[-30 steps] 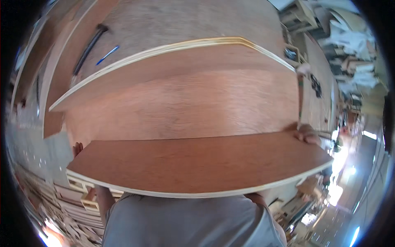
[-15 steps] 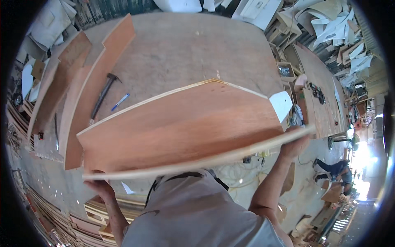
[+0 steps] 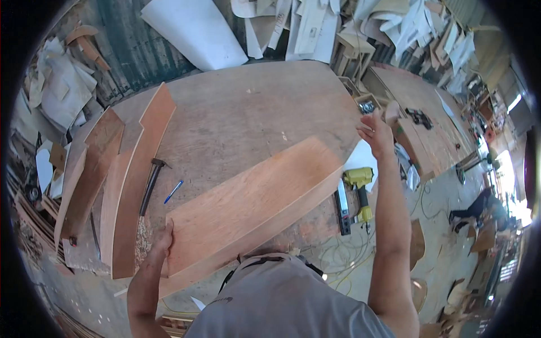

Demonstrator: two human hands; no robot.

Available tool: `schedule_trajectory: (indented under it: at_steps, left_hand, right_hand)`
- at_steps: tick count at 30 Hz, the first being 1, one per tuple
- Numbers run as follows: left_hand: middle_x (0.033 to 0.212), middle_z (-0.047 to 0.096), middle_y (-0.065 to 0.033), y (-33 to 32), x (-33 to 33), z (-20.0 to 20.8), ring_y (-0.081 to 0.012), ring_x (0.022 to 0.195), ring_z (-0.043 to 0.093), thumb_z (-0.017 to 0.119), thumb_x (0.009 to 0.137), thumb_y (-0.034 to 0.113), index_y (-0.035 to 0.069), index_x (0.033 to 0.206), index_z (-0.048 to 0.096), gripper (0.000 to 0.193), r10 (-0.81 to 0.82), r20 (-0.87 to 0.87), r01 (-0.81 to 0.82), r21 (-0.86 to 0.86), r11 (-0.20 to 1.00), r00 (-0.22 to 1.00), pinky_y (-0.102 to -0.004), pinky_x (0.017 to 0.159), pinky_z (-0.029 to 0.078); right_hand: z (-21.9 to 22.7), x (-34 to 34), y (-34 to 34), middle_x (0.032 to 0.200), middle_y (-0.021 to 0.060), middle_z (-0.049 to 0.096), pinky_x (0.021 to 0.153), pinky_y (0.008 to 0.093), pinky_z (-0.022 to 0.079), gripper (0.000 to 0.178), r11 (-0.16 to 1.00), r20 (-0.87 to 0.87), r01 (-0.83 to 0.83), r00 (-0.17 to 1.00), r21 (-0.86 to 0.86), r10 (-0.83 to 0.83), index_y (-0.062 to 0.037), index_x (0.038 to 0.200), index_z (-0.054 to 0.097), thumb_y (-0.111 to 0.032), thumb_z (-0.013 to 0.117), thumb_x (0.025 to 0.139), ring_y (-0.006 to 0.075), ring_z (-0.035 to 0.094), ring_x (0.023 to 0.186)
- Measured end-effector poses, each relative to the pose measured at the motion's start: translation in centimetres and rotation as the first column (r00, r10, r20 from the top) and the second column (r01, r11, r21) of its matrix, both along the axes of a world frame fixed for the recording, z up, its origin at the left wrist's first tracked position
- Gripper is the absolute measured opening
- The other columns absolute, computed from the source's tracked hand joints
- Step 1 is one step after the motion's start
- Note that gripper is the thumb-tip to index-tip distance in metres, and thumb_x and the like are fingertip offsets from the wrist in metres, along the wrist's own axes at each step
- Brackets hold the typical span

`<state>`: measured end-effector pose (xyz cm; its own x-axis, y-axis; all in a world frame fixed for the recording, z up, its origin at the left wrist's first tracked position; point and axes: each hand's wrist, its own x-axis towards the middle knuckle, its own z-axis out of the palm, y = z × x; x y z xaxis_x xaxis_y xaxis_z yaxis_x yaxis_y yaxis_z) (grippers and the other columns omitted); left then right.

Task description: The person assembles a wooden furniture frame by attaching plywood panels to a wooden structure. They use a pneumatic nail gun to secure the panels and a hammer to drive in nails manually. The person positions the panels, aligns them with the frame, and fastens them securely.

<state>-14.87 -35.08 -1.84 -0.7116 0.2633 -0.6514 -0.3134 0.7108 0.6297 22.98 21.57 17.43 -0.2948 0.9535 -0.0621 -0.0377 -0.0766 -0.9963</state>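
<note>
A long plywood assembly (image 3: 253, 191), a broad panel joined to a narrow side strip along its near edge, lies slantwise on the worktable (image 3: 225, 107). My left hand (image 3: 164, 239) grips the panel's left end, its thumb side showing at the edge. Off the panel's right end, my right hand (image 3: 377, 135) is raised with its fingers apart and nothing in it. It is close to a small box of metal fasteners (image 3: 367, 107). Beside the panel's right end lies a yellow-green nail gun (image 3: 359, 179) with a black grip; a white sheet (image 3: 363, 155) lies partly behind my right arm.
Left of the panel lie a hammer (image 3: 151, 186) and a blue pen (image 3: 173, 191). Two bent plywood assemblies (image 3: 138, 180) stand farther left. A second table (image 3: 417, 90) with a dark tool (image 3: 418, 118) is at the right. A hose (image 3: 346, 262) coils on the floor. Another person (image 3: 479, 211) bends at the far right.
The plywood assembly has been turned over and set down, its broad face now up. My right hand has let go and moved up and away; my left stays on the left end.
</note>
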Motion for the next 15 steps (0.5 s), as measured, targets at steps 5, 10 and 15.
schedule_trajectory:
  at_steps: [5, 10, 15]
  left_hand:
    - [0.117, 0.063, -0.0204, -2.1, -0.7, -0.5, -0.0283, 0.108, 0.059, 0.048, 0.097, 0.059, -0.008, 0.135, 0.051, 0.077, -0.081, -0.061, 0.075, -0.092, 0.993, 0.995, -0.0428, 0.094, 0.046]
    - [0.105, 0.065, -0.0156, -3.9, -4.6, -6.0, -0.0204, 0.099, 0.06, 0.049, 0.098, 0.058, -0.006, 0.121, 0.061, 0.069, -0.178, -0.245, 0.153, -0.117, 0.981, 0.953, -0.0365, 0.084, 0.049]
    - [0.08, 0.058, -0.0007, -1.8, 0.4, -0.8, -0.0104, 0.077, 0.054, 0.048, 0.1, 0.054, 0.005, 0.091, 0.065, 0.053, -0.048, -0.239, 0.113, 0.265, 0.958, 0.97, -0.0272, 0.066, 0.044]
  right_hand:
    - [-14.7, 7.3, -6.6, 0.084, 0.0055, 0.062, 0.061, 0.0304, 0.051, 0.05, 0.973, 0.015, 0.168, 0.986, -0.159, -0.168, -0.0003, 0.098, 0.062, -0.048, 0.049, 0.101, 0.0155, 0.059, 0.069]
    - [-30.5, 11.8, -20.3, 0.083, 0.0028, 0.058, 0.055, 0.0291, 0.05, 0.05, 0.752, 0.087, 0.485, 0.86, -0.447, -0.503, -0.0058, 0.102, 0.059, -0.054, 0.047, 0.1, 0.014, 0.058, 0.067]
    - [-32.2, 10.4, -27.6, 0.089, 0.004, 0.06, 0.06, 0.0297, 0.052, 0.055, 0.673, 0.175, 0.463, 0.875, -0.577, -0.452, -0.007, 0.11, 0.057, -0.059, 0.047, 0.098, 0.0164, 0.062, 0.077]
